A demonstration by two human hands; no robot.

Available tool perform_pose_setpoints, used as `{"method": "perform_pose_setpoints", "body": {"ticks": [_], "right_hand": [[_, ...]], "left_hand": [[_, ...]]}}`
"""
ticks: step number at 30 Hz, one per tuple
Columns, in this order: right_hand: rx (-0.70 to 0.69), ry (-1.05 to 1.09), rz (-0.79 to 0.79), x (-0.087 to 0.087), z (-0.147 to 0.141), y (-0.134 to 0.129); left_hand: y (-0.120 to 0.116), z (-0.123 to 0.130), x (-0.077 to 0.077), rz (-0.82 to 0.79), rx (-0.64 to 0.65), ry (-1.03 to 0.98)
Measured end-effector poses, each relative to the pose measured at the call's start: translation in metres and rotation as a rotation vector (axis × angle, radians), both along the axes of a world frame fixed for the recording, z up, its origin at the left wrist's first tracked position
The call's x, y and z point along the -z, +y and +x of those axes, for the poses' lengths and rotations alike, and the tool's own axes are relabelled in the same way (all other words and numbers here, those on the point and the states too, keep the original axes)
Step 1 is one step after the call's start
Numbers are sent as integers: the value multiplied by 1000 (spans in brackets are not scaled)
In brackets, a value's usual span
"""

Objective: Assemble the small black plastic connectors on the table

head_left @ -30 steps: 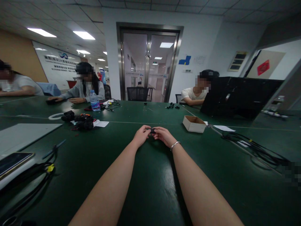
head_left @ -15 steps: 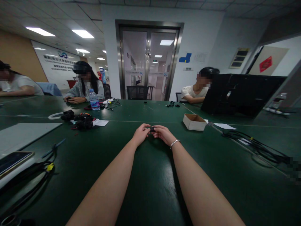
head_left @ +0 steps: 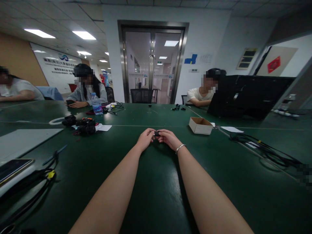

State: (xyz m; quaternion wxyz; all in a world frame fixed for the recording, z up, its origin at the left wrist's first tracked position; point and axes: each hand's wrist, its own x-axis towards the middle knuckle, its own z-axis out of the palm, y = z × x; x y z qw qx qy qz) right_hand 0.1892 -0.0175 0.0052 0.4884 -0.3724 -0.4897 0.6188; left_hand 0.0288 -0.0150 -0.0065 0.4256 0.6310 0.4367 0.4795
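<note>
I see the left hand [head_left: 145, 139] and right hand [head_left: 168, 139] pinching one small dark piece [head_left: 156, 133] between their fingertips, over the green table [head_left: 156, 182]; probably plastic, too small to tell.

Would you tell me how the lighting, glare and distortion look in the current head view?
Head view: dim overall; soft glare on the green table between the forearms; ceiling lights washed out; wide-angle stretching towards the edges; small black part too dark for detail.
</note>
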Motion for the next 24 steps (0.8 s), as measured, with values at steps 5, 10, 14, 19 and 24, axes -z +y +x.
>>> {"method": "perform_pose_setpoints", "body": {"ticks": [5, 10, 14, 19, 24], "right_hand": [[-5, 10, 6, 1, 0, 0], [-2, 7, 1, 1, 0, 0], [-1, 2, -3, -1, -1, 0], [5, 6, -11, 0, -1, 0], [2, 12, -9, 0, 0, 0]], "left_hand": [[-2, 0, -2, -11, -12, 13], [0, 0, 0, 16, -3, 14], [0, 0, 0, 18, -6, 6], [-4, 0, -6, -47, -18, -69], [-4, 1, -7, -55, -23, -76]]}}
